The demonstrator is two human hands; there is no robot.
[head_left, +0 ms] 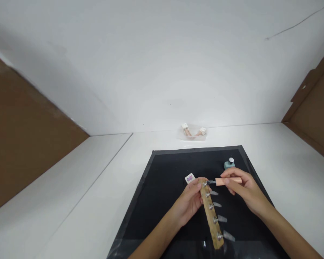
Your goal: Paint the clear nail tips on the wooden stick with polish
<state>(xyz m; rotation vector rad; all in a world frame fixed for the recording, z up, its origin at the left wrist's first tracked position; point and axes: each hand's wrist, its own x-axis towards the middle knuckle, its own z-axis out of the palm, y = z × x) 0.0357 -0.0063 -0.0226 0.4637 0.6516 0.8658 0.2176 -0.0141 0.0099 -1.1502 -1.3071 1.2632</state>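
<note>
My left hand (190, 203) is closed around the upper end of a wooden nail-tip stand (210, 217). Metal holders run along this strip, carrying several clear false nail tips (221, 218) that point to the right. Between the thumb and fingers of my right hand (241, 187) is a peach-coloured nail polish brush (221, 181), lying almost level. Its bristle end meets the topmost nail tip (211, 182); whether it presses on it is too small to tell. A teal bottle (229, 164) with a silvery round top stands just beyond my right hand.
Under both hands lies a black mat (172, 169) on a white table (108, 187). A small white square with a purple print (189, 178) rests beyond my left hand. Near the white back wall (162, 72) sits a clear tray (192, 137) holding white-ended pieces. Brown panels (21, 136) flank the space.
</note>
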